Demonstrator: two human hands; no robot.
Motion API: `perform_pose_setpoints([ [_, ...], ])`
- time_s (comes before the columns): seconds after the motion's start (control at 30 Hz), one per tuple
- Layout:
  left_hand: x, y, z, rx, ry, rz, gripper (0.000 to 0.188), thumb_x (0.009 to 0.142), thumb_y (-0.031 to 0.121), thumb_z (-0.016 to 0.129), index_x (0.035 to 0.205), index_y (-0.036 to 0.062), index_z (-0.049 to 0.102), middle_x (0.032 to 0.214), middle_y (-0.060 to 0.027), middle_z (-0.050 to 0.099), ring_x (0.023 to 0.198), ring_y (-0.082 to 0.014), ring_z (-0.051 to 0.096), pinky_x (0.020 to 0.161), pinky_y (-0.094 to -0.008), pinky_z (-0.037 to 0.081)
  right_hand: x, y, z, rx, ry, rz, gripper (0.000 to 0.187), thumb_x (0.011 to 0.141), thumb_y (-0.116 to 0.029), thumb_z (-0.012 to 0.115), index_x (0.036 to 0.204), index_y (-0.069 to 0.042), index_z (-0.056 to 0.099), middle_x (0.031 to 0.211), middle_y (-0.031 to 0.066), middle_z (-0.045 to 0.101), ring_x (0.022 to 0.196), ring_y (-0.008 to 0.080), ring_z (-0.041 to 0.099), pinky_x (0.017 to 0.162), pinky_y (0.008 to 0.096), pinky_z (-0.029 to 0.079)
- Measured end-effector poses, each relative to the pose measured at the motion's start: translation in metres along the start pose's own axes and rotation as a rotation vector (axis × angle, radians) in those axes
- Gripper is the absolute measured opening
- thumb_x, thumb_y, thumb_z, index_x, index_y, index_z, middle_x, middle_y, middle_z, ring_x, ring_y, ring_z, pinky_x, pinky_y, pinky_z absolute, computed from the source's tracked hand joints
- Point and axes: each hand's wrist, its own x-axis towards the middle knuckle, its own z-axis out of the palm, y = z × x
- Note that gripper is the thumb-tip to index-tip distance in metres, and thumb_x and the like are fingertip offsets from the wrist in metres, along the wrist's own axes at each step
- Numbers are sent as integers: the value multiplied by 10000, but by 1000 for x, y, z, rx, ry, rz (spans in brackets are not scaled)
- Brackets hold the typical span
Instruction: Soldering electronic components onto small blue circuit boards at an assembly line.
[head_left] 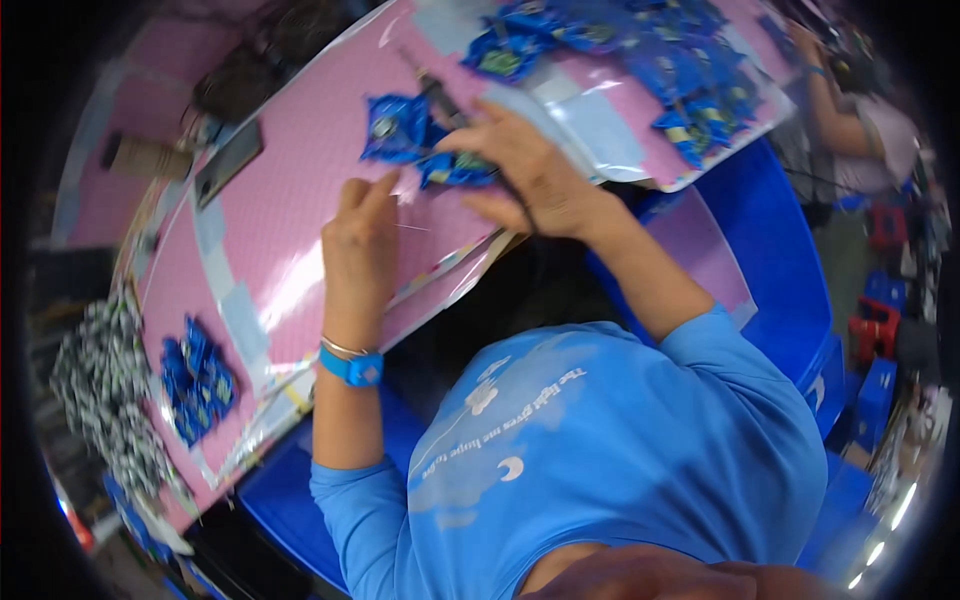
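My left hand (360, 240) is closed, thumb and fingertips pinched together just left of the nearest blue parts. What it pinches is too fine to make out. My right hand (545, 175), a little blurred, curls around a dark soldering iron (440, 100), its thin tip pointing away to the upper left. A black cord trails from under that palm. Its fingers are over a blue plastic part with a green piece (460, 170). Beside it lies another blue part with a round silvery piece (393, 128). Both rest on the pink-topped table (290, 220).
Many blue parts (690, 60) are heaped at the far right, and a smaller group (198, 380) lies at the left. A grey-white pile of small pieces (110, 385) is beside it. A flat dark phone-like object (230, 163) lies farther back. Another person (850, 130) sits at right.
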Motion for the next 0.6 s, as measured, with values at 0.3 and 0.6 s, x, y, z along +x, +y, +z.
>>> perform_pose_setpoints([
  [0.3, 3, -22, -8, 27, -78, -48, 207, 856, -36, 637, 993, 88, 729, 798, -144, 617, 664, -332, 652, 585, -427, 515, -5, -12, 8, 45, -27, 16, 622, 740, -144, 823, 1307, -78, 577, 1263, 177, 635, 1243, 441, 550, 1062, 501, 455],
  [0.6, -89, -16, -75, 35, 0, -288, 198, 845, -15, 713, 1015, 85, 730, 804, -134, 638, 663, -321, 660, 590, -404, 518, -8, -77, 68, 317, -90, -71, 684, 687, -151, 901, 1286, -48, 589, 1336, 208, 638, 1216, 426, 586, 1015, 475, 491],
])
